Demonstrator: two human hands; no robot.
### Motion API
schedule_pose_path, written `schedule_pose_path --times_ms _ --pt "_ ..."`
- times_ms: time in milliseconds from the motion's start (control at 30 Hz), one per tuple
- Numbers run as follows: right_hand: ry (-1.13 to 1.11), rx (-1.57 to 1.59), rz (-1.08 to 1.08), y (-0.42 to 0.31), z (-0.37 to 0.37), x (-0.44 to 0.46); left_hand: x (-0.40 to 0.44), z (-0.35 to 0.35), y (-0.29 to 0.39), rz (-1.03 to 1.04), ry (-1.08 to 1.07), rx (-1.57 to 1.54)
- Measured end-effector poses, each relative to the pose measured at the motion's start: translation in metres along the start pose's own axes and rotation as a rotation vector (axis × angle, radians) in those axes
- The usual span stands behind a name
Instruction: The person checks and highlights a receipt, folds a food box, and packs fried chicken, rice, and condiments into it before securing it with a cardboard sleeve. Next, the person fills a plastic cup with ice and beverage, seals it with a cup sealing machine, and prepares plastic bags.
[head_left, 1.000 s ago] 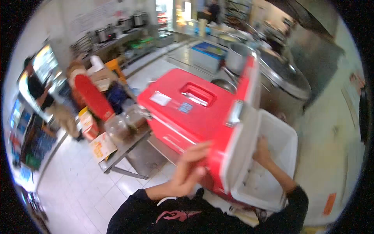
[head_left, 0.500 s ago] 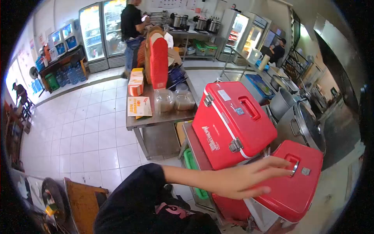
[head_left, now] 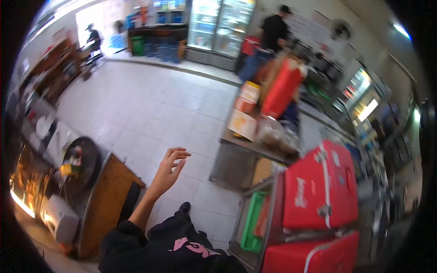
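Head view, and the left hand [head_left: 167, 174] has swung off the cooler lid it hovered over half a second ago, its fingers [head_left: 175, 155] now parted and loosely bent, free in the air over the tiled floor [head_left: 136, 95]; the right hand is out of frame, so no telling its fingers! Well apart to the right, the upper red cooler [head_left: 306, 191] has shifted rightward in view, the lower red cooler [head_left: 296, 259] nearer the wearer, the green tray [head_left: 249, 227] beside them, the bench [head_left: 227, 134] beyond
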State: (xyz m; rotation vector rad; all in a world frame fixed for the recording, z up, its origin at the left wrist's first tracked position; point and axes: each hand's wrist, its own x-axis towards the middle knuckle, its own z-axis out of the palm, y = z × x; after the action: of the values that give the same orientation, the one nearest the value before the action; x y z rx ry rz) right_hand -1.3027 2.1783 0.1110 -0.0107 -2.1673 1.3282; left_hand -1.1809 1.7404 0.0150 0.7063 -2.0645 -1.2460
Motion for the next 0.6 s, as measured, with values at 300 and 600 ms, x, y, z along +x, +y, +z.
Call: schedule_pose_path --times_ms 300,600 --pt "-0.484 0.127 -0.173 -0.111 0.245 -0.069 0.006 -0.174 -0.108 -0.045 0.243 -0.001" --pt "-0.848 0.197 -0.378 -0.244 0.473 -0.158 -0.003 -0.35 -0.198 -0.278 0.586 0.126"
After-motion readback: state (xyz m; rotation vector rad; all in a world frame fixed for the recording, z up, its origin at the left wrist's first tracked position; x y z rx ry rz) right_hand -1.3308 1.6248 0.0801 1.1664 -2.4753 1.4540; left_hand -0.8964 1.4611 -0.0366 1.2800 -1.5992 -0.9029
